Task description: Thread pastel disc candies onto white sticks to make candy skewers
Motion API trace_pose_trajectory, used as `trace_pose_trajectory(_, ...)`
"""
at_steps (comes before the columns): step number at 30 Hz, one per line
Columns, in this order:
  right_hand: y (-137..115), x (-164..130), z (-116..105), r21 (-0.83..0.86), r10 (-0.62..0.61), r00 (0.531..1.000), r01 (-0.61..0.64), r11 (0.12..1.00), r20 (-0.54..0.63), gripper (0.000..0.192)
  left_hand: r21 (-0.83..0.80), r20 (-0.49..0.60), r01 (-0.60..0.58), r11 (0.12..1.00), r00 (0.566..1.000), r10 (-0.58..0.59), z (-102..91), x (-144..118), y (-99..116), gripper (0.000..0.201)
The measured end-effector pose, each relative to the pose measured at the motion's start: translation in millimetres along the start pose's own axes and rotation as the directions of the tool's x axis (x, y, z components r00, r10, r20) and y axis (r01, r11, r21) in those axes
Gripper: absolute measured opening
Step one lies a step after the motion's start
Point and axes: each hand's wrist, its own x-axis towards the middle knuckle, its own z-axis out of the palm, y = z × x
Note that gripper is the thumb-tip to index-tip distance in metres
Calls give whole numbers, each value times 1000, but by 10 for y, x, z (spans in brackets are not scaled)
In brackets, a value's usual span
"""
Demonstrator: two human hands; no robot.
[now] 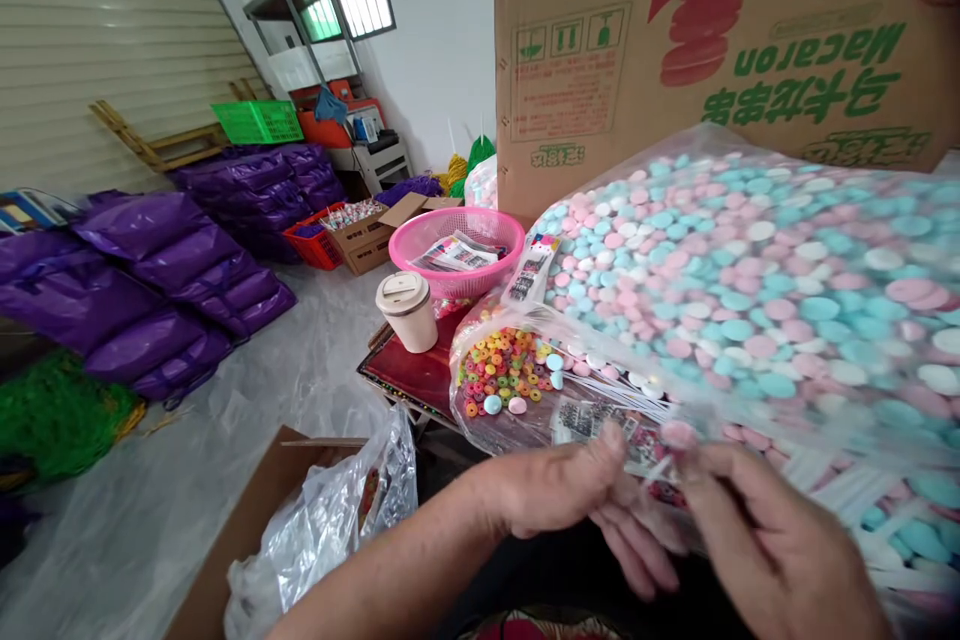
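Both my hands meet low in the middle of the view. My left hand (559, 490) and my right hand (757, 540) together pinch a small clear printed packet (649, 455); a pink candy disc (679, 434) sits at my right fingertips. Right behind them lies a big clear bag of pink, blue and white candy discs (757, 290). A smaller clear bag with colourful ring candies (501, 370) lies to the left of it on a dark red table (409, 375).
A lidded beige cup (409, 310) and a pink basket (457, 250) with printed cards stand on the table. A large cardboard carton (712, 40) rises behind. An open carton with a plastic liner (315, 530) sits lower left. Purple sacks (172, 280) are piled on the floor at left.
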Motion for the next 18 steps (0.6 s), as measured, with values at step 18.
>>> trace_pose_trajectory(18, 62, -163, -29, 455, 262, 964, -217, 864, -37, 23, 777, -236, -8, 629, 923, 303, 372, 435, -245, 26)
